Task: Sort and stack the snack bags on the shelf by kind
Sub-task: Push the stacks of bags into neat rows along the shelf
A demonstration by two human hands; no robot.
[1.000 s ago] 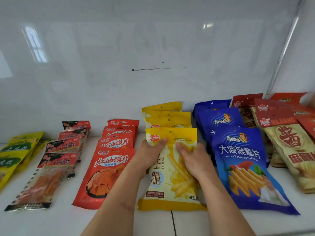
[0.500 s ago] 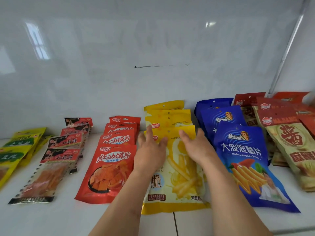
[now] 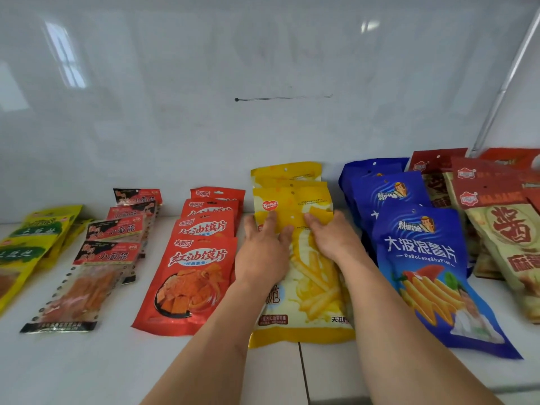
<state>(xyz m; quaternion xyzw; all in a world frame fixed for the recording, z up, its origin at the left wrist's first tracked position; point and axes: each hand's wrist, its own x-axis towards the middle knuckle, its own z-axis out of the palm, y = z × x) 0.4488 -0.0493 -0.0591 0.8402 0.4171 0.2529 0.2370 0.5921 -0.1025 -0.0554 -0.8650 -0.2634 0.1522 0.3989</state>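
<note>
Both hands have slid farther up the front yellow fries bag (image 3: 314,290) since half a second ago, from its middle to its top seam. From the head view, the left hand (image 3: 264,252) lies palm down on the bag's upper left, fingers spread and flat, gripping nothing. The right hand (image 3: 331,239) lies likewise on the upper right, fingers extended over the top edge and touching the yellow bag behind (image 3: 292,200).

That front bag lies at the shelf's front edge, first of a yellow row running back to the rear wall (image 3: 263,68). Just left of it runs a row of red bags (image 3: 187,276), overlapping like shingles. Farther left are clear-fronted spicy strip packs (image 3: 84,285), and yellow-green packs (image 3: 20,252) at the shelf's left end. Just right of the yellow row sits a row of blue potato chip bags (image 3: 426,267), the front one touching the right forearm. Beige-and-red bags (image 3: 502,229) fill the right end of the white shelf (image 3: 87,369).
</note>
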